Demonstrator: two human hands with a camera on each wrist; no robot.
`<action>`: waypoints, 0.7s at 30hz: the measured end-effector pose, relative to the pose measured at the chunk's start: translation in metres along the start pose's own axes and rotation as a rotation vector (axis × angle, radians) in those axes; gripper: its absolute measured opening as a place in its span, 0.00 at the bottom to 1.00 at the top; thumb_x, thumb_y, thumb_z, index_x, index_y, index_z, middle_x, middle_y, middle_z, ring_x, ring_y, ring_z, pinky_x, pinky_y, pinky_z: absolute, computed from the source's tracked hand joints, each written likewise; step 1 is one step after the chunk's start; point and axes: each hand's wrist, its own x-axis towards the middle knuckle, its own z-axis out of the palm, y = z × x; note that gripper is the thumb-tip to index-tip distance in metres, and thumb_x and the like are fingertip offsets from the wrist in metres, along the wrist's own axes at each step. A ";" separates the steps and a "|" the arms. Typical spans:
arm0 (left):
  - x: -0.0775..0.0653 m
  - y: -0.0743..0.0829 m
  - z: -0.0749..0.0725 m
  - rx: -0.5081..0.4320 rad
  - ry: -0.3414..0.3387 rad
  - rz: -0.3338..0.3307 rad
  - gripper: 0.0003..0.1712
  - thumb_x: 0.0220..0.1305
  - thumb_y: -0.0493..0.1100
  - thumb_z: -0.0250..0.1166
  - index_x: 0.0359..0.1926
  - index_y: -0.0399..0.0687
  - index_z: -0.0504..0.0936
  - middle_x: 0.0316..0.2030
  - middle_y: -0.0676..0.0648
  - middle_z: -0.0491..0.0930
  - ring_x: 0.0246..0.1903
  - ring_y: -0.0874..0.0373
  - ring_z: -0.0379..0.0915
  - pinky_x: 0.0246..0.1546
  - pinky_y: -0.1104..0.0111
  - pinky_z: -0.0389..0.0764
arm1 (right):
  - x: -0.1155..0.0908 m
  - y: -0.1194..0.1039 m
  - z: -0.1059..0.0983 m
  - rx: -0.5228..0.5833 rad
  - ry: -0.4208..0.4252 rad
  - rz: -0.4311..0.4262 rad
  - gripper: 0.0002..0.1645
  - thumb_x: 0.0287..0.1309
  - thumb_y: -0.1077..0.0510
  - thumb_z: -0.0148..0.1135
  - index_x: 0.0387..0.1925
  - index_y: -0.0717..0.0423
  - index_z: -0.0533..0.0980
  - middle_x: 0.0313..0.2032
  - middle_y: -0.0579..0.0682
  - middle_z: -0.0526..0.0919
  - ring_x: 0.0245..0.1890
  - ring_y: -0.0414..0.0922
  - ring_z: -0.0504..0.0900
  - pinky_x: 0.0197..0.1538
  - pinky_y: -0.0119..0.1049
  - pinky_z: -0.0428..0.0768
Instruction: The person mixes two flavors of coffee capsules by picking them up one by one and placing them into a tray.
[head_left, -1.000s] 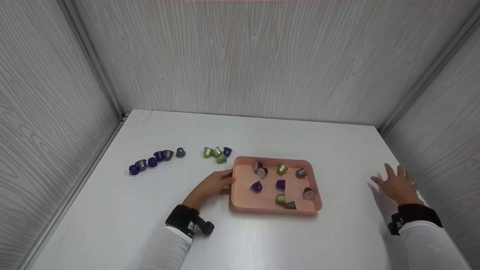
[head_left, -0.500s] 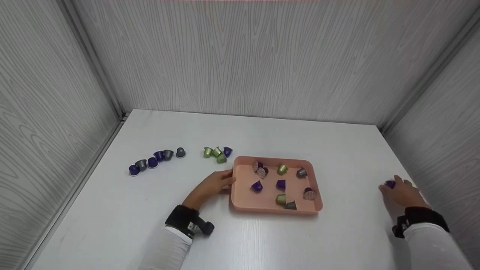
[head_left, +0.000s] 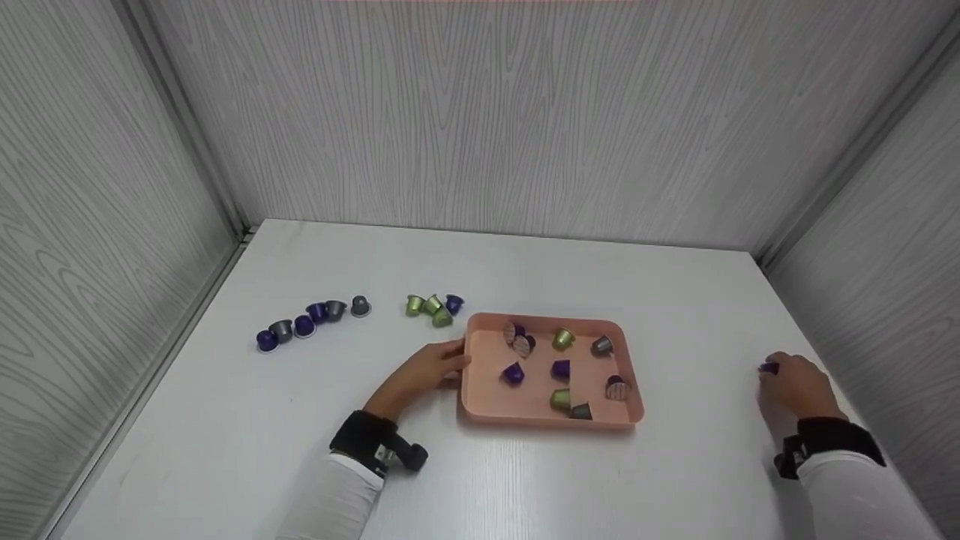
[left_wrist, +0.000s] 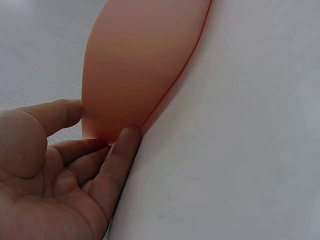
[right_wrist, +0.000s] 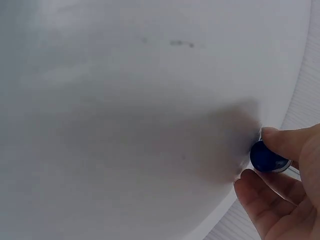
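My left hand (head_left: pixel 429 369) holds the left side of a shallow pink tray (head_left: pixel 517 420). In the left wrist view the thumb is at the rim and the fingertips are at the foot of the tray wall (left_wrist: pixel 135 65). Coffee capsules in purple, green and grey lie scattered inside, such as a green capsule (head_left: pixel 562 339). Far to the right, my right hand (head_left: pixel 799 386) pinches a purple coffee capsule (head_left: pixel 769 367) low over the table. The capsule (right_wrist: pixel 267 157) looks dark blue in the right wrist view, between thumb and fingers; its far side is hidden.
Left of the tray, purple and grey capsules (head_left: pixel 304 325) form a loose row on the white table (head_left: pixel 225 435). Behind the tray's left corner sits a cluster of green capsules (head_left: pixel 433 304) with a purple capsule (head_left: pixel 454 303). Panelled walls (head_left: pixel 480 120) enclose the back and sides.
My right hand came down from spread fingers onto the purple capsule at the right edge, now pinches it and has shifted slightly left. The left hand and tray stay put.
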 end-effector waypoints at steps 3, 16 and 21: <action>0.000 0.001 0.000 -0.010 0.001 -0.009 0.31 0.74 0.43 0.53 0.73 0.39 0.58 0.64 0.37 0.70 0.53 0.48 0.77 0.51 0.62 0.81 | 0.000 -0.003 0.001 0.016 0.007 0.025 0.20 0.62 0.62 0.54 0.48 0.78 0.72 0.41 0.77 0.77 0.42 0.73 0.76 0.44 0.64 0.75; -0.002 0.003 0.001 0.031 0.015 -0.019 0.31 0.74 0.43 0.53 0.73 0.39 0.59 0.67 0.38 0.67 0.54 0.47 0.76 0.51 0.62 0.81 | 0.006 -0.028 -0.006 0.085 0.037 0.065 0.22 0.64 0.55 0.60 0.47 0.72 0.75 0.41 0.71 0.81 0.39 0.66 0.79 0.39 0.57 0.78; -0.002 0.004 0.001 0.048 0.012 -0.029 0.31 0.75 0.44 0.53 0.73 0.41 0.59 0.66 0.39 0.69 0.54 0.48 0.76 0.51 0.62 0.80 | 0.009 -0.038 -0.006 0.108 0.080 0.035 0.25 0.66 0.50 0.60 0.49 0.71 0.76 0.40 0.69 0.82 0.39 0.64 0.81 0.38 0.55 0.79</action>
